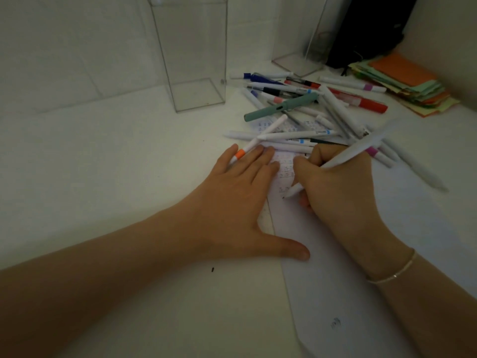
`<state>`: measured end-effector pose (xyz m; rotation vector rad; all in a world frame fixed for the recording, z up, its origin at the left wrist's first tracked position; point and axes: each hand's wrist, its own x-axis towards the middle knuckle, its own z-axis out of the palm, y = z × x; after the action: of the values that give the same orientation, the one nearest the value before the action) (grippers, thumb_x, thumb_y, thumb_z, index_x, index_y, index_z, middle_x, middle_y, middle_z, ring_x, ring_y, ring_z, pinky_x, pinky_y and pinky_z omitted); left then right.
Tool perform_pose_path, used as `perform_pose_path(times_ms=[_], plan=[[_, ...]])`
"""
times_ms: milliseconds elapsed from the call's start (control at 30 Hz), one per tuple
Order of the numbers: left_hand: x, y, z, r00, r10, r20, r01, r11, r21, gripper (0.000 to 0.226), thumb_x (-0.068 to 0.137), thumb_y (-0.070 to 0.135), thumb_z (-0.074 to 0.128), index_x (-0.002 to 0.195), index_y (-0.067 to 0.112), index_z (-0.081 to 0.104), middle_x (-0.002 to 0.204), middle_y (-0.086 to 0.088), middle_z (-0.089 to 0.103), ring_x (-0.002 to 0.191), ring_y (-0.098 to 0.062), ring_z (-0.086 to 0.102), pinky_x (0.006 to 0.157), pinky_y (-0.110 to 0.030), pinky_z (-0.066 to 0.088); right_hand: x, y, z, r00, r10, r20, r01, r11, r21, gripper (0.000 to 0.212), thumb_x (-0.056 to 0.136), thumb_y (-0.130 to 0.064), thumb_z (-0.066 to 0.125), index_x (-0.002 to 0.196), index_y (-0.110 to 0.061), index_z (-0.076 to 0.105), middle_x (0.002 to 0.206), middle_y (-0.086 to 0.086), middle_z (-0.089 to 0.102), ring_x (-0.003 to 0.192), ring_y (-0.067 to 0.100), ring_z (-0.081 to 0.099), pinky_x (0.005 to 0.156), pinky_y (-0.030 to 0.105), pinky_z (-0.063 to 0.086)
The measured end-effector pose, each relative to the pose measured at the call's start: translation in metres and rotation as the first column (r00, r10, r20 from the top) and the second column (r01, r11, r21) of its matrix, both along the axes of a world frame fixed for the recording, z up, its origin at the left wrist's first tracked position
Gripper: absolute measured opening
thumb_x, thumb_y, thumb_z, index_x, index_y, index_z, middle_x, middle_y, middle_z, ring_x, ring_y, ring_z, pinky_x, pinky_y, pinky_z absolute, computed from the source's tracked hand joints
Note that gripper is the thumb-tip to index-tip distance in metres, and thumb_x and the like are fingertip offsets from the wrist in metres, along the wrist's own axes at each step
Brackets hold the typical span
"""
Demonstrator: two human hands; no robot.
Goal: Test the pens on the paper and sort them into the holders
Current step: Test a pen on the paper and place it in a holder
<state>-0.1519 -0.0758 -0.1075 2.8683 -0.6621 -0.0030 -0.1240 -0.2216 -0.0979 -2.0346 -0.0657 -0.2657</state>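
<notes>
My right hand (pixel 338 187) grips a white pen (pixel 351 153) in a writing hold, its tip touching the white paper (pixel 348 254) near small marks. My left hand (pixel 240 189) lies flat with straight fingers on the paper's left edge, pressing it down. A white pen with an orange band (pixel 258 142) lies under those fingertips. A pile of several pens (pixel 304 112) lies behind the hands, among them a green one (pixel 281 107) and a red marker (pixel 361 100). One clear holder (pixel 196 55) stands at the back left, another (pixel 299 47) at the back right.
A stack of coloured paper sheets (pixel 405 83) lies at the back right beside a dark bag (pixel 366 27). A white pen (pixel 418 166) lies apart to the right of the pile. The white tabletop (pixel 103 156) stretches to the left.
</notes>
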Motion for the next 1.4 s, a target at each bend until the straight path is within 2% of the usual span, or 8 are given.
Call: perform_pose_path(times_ms=[467, 567, 733, 867, 1000, 1133, 1233, 1400], plan=[[0.000, 0.000, 0.000, 1.000, -0.003, -0.010, 0.003, 1.000, 0.028, 0.123, 0.054, 0.092, 0.024, 0.149, 0.017, 0.000, 0.157, 0.002, -0.010, 0.141, -0.005, -0.017, 0.114, -0.035, -0.017, -0.002, -0.001, 0.000, 0.998, 0.036, -0.043, -0.033, 0.996, 0.083, 0.021, 0.079, 0.002, 0.060, 0.065, 0.016, 0.056, 0.051, 0.027, 0.056, 0.027, 0.006, 0.044, 0.032, 0.015, 0.034], [-0.001, 0.000, 0.000, 1.000, -0.002, -0.001, 0.002, 1.000, 0.009, 0.123, 0.055, 0.092, 0.025, 0.149, 0.017, -0.001, 0.157, 0.002, -0.011, 0.141, -0.006, -0.018, 0.113, -0.035, -0.018, 0.000, 0.000, -0.003, 1.000, -0.008, 0.000, 0.008, 0.998, 0.065, 0.025, 0.079, 0.005, 0.057, 0.058, 0.011, 0.045, 0.051, 0.027, 0.045, 0.037, 0.016, 0.038, 0.036, 0.015, 0.030], [-0.002, 0.000, 0.000, 0.999, -0.030, 0.026, 0.028, 0.997, 0.071, 0.126, 0.053, 0.094, 0.011, 0.148, 0.014, -0.004, 0.156, -0.004, -0.013, 0.141, -0.012, -0.020, 0.113, -0.040, -0.018, 0.001, -0.002, -0.004, 1.000, 0.001, 0.016, -0.002, 0.997, 0.080, 0.029, 0.079, 0.006, 0.058, 0.055, -0.001, 0.043, 0.051, 0.016, 0.036, 0.045, 0.014, 0.031, 0.040, 0.015, 0.027], [-0.001, 0.000, 0.001, 0.983, -0.027, 0.181, 0.043, 0.995, -0.088, 0.100, 0.076, 0.081, 0.016, 0.144, 0.008, 0.028, 0.152, -0.010, 0.028, 0.143, -0.018, 0.013, 0.114, -0.042, -0.003, 0.001, -0.009, -0.002, 0.999, 0.036, -0.029, -0.026, 0.955, 0.294, 0.028, 0.081, -0.001, 0.063, 0.056, 0.002, 0.050, 0.048, 0.016, 0.048, 0.037, 0.012, 0.040, 0.039, 0.019, 0.035], [0.007, -0.002, 0.001, 0.971, -0.018, 0.238, 0.105, 0.928, -0.357, 0.058, 0.087, 0.060, 0.035, 0.117, 0.018, 0.062, 0.123, 0.006, 0.063, 0.130, -0.005, 0.040, 0.115, -0.039, 0.004, -0.006, -0.006, 0.002, 0.983, 0.185, -0.014, -0.170, 0.926, 0.336, 0.029, 0.081, -0.002, 0.066, 0.057, -0.003, 0.051, 0.046, 0.004, 0.051, 0.040, 0.007, 0.046, 0.042, 0.016, 0.037], [0.011, 0.001, -0.002, 0.978, 0.013, 0.207, 0.105, 0.828, -0.551, 0.036, 0.087, 0.044, 0.046, 0.110, 0.025, 0.066, 0.112, 0.018, 0.065, 0.118, 0.010, 0.045, 0.116, -0.027, -0.004, -0.010, -0.001, 0.013, 0.971, 0.238, -0.023, -0.205, 0.880, 0.429, 0.021, 0.078, -0.012, 0.072, 0.086, -0.005, 0.054, 0.055, 0.007, 0.058, 0.040, 0.005, 0.052, 0.040, 0.014, 0.040], [0.012, 0.001, -0.002, 0.982, 0.017, 0.185, 0.095, 0.810, -0.579, 0.035, 0.088, 0.044, 0.043, 0.102, 0.026, 0.069, 0.108, 0.021, 0.065, 0.126, 0.012, 0.036, 0.116, -0.028, -0.005, -0.011, 0.001, 0.018, 0.992, 0.122, 0.011, -0.108, 0.828, 0.550, 0.063, 0.071, -0.030, 0.069, 0.125, -0.015, 0.042, 0.061, 0.009, 0.065, 0.041, 0.016, 0.054, 0.041, 0.022, 0.045], [0.012, 0.001, -0.005, 0.983, 0.020, 0.181, 0.083, 0.837, -0.540, 0.040, 0.087, 0.050, 0.039, 0.098, 0.029, 0.071, 0.120, 0.019, 0.059, 0.127, 0.013, 0.034, 0.116, -0.029, -0.006, -0.009, -0.006, 0.022, 0.972, -0.037, 0.234, -0.092, 0.852, 0.515, 0.061, 0.090, -0.003, 0.058, 0.140, -0.023, 0.029, 0.078, 0.013, 0.067, 0.046, 0.025, 0.057, 0.048, 0.027, 0.052]])
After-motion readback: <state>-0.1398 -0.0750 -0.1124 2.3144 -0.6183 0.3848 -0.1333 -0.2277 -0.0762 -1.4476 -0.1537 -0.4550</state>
